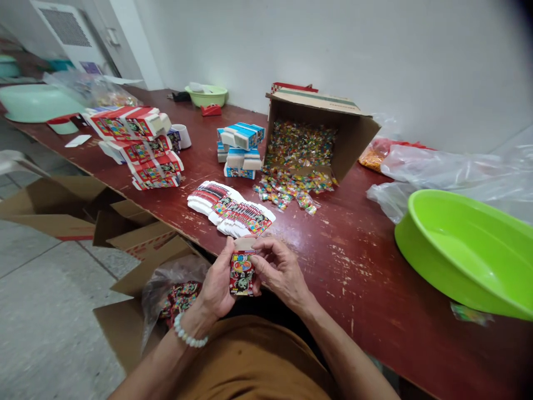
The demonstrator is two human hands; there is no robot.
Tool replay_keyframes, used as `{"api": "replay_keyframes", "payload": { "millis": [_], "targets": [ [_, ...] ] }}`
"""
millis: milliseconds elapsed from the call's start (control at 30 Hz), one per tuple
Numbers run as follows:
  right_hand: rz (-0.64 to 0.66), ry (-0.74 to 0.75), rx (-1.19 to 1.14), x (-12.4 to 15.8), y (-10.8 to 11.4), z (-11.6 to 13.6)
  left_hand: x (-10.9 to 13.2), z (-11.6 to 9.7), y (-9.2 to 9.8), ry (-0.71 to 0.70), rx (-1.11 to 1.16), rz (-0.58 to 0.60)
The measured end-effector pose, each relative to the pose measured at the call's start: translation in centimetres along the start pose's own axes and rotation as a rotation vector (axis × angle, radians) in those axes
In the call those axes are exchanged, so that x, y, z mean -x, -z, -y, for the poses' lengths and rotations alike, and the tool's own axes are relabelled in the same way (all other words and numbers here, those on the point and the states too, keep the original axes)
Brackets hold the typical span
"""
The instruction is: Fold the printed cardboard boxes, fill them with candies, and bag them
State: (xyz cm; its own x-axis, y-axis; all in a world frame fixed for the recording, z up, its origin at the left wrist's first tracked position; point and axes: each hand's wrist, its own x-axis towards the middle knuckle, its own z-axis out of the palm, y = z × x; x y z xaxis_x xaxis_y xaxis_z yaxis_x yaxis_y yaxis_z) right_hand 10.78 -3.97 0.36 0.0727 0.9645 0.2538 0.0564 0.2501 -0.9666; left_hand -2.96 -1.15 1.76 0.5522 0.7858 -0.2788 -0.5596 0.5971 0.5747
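Between my hands, close to the table's front edge, is a small printed candy box point(242, 275), red and black with a pale flap standing up at its top. My left hand point(219, 280) grips its left side. My right hand point(281, 269) holds the upper right, with thumb and fingers at the flap. Just beyond lies a fanned row of flat printed cartons point(229, 208). Behind them, small wrapped candies point(291, 189) spill from a tipped cardboard box point(353, 133). Whether anything is inside the small box is hidden.
Bundled red cartons point(145, 150) are stacked at the left, blue bundles point(241, 147) in the middle. A green basin point(433, 250) stands at the right, before plastic bags point(449, 166). Below the edge, a bag of filled packs point(179, 300) sits among open cardboard boxes point(141, 244).
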Motion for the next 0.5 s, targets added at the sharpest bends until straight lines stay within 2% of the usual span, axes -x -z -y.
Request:
{"api": "replay_keyframes", "payload": {
  "millis": [133,300,433,500],
  "targets": [
    [0.016,0.129,0.077,-0.62,0.45,0.82,0.16,0.14,-0.37,0.003,-0.014,0.010],
    [-0.022,0.158,0.010,-0.86,0.23,0.38,0.13,0.02,-0.43,0.005,-0.004,0.022],
    [0.038,0.373,0.173,-0.58,0.47,0.39,0.05,0.02,-0.43,0.043,-0.009,0.044],
    [0.043,0.395,0.195,-0.42,0.66,0.67,0.04,0.15,-0.54,0.067,-0.034,0.048]
  ]
}}
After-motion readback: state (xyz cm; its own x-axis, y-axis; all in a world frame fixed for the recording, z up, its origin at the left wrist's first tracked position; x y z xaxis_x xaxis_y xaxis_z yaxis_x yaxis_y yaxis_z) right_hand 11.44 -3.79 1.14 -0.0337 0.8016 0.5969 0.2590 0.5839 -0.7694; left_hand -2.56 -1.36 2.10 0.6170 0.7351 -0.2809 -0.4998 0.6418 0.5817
